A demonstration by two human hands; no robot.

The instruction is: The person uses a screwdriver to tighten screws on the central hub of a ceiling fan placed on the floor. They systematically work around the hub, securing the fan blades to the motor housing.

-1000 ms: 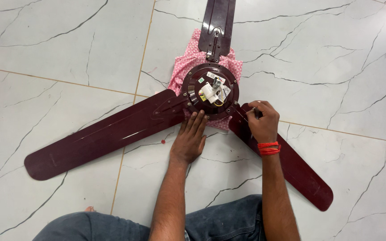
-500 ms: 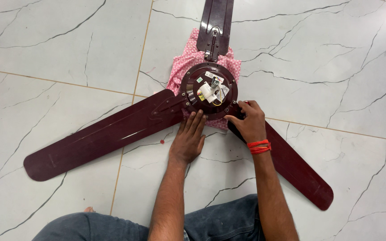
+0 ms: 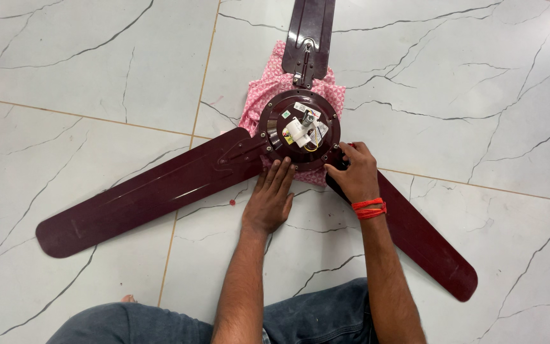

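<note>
Left hand (image 3: 270,199) lies flat, fingers extended; right hand (image 3: 353,172) curled, gripping.

Person, head-camera view.
- Arms: both forearms were bare to elbow; no sleeves in view.
- Left hand (image 3: 270,200): bare; no ring, no band seen.
- Right hand (image 3: 353,173): bare; red-orange thread band (image 3: 369,208) was wound in several turns round wrist.
- Legs: blue-grey denim trousers (image 3: 313,318) covered thighs at bottom edge of frame.
- Foot: bare toe (image 3: 128,298) showed beside left knee; no shoe seen.
</note>
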